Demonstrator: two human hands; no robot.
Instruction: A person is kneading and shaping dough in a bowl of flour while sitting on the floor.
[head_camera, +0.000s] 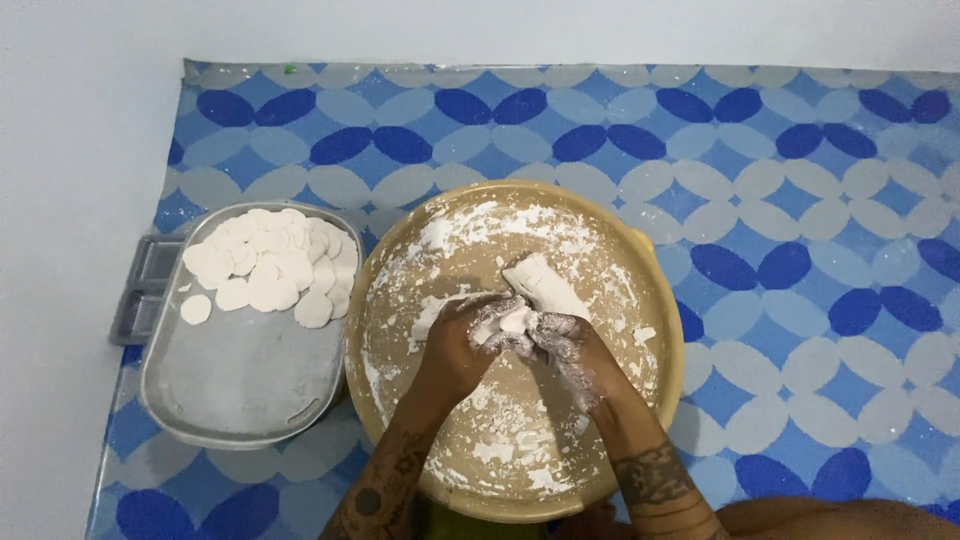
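Both hands, left hand (455, 335) and right hand (570, 345), pinch a dough lump (515, 320) over the floured bowl (660, 300). Sticky dough may tear. Cut rounds (270, 265) sit on the tray (240, 380) left of the bowl.

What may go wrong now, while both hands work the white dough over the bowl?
The dough is sticky: it coats both the left hand and the right hand, so pieces may cling or tear. The white discs overlap on the grey tray and might stick together. The bowl could slide on the patterned mat.
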